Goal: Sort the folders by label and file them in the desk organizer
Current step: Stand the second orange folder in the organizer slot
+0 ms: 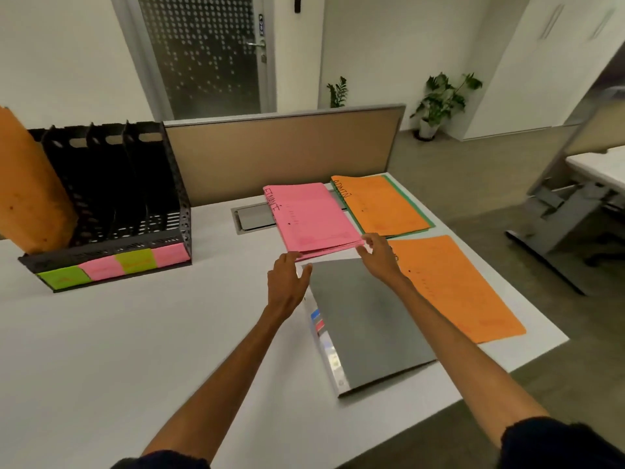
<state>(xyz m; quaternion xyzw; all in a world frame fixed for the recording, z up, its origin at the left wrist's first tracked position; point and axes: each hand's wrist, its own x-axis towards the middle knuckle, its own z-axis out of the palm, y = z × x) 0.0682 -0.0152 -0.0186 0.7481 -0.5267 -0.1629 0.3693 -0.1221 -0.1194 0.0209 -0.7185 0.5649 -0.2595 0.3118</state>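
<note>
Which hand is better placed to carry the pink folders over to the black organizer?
Probably the left hand: it is at the near left corner of the pink folders, nearer the black organizer. The right hand, at the near right corner, would have to cross the left arm.

The pink folder (pixel 314 214) reads FINANCE; the far orange folder (pixel 382 204) reads ADMIN.

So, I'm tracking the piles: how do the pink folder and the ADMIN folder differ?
The pink folder reads FINANCE; the ADMIN folder is orange. The left hand and right hand are at the pink folder's near edge; neither touches the ADMIN folder. The pink folder tops a pink stack; the ADMIN folder lies on a green folder. Both lie flat on the desk.
</note>
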